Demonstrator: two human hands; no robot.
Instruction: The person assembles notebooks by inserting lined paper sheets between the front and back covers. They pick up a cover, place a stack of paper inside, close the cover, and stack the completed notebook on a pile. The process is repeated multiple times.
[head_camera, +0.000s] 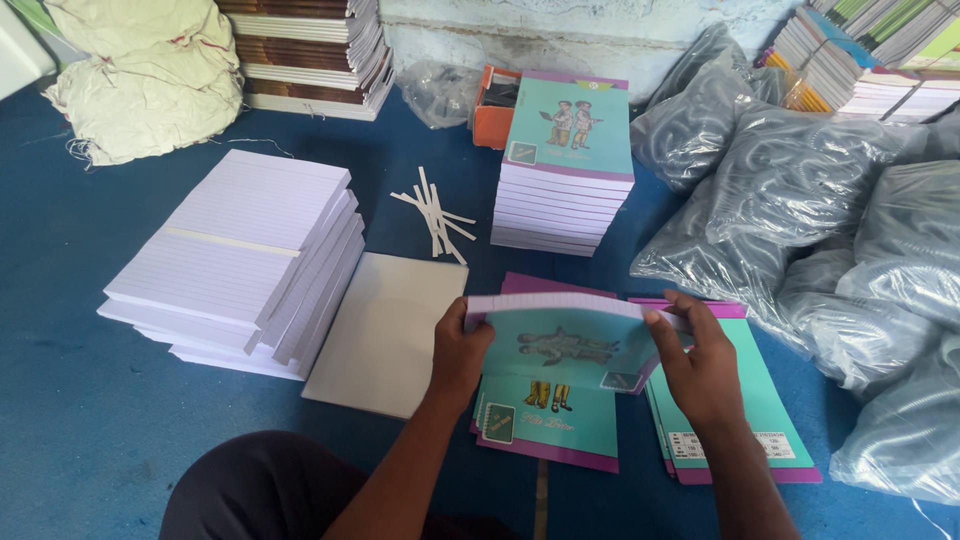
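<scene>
both hands grip one notebook block (565, 335), a wad of lined pages with a teal cover that has purple edging, lifted and tilted so the cover faces down toward the person. the left hand (460, 350) is closed round its left end, thumb on top of the white page edge and fingers curled underneath. the right hand (700, 365) is closed on the right end the same way, thumb over the top edge, fingers wrapped under and behind the cover.

directly under the two hands lies a loose teal cover (545, 425) flat on the blue floor (80, 400), its purple border toward the person. under and just beyond the right hand sits a low pile of flat covers (770, 420), teal with purple rims, touching the wrist's shadow side. just left of the left hand is a grey board sheet (385, 330) lying flat, and past that, further left, a tall slumped stack of lined white paper (240, 260).

ahead of both hands, well apart from them, stands a neat stack of finished notebooks (565, 175) with the same teal cover on top. between that stack and the paper lie a few loose white paper strips (435, 215). to the right of the right hand, clear plastic bags (830, 230) are heaped along the floor
</scene>
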